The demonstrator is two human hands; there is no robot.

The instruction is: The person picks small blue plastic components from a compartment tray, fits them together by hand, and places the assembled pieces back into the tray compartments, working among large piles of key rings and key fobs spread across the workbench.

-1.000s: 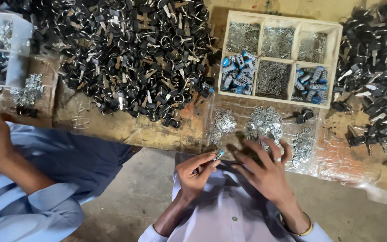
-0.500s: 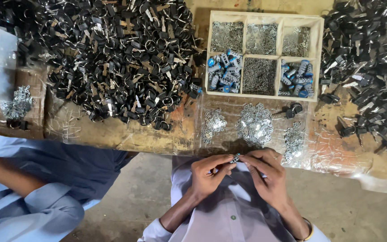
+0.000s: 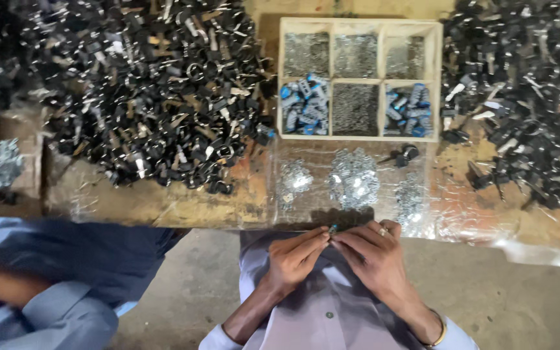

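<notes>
A small metal part (image 3: 332,229) sits pinched between my left hand (image 3: 295,259) and right hand (image 3: 374,254), fingertips pressed together on it just below the desk (image 3: 163,204) edge, near the silvery piles (image 3: 354,178) and the wooden tray (image 3: 358,82).

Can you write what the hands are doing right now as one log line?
left hand and right hand: pinching one small part | near: shiny metal piles | behind: compartment tray
</notes>
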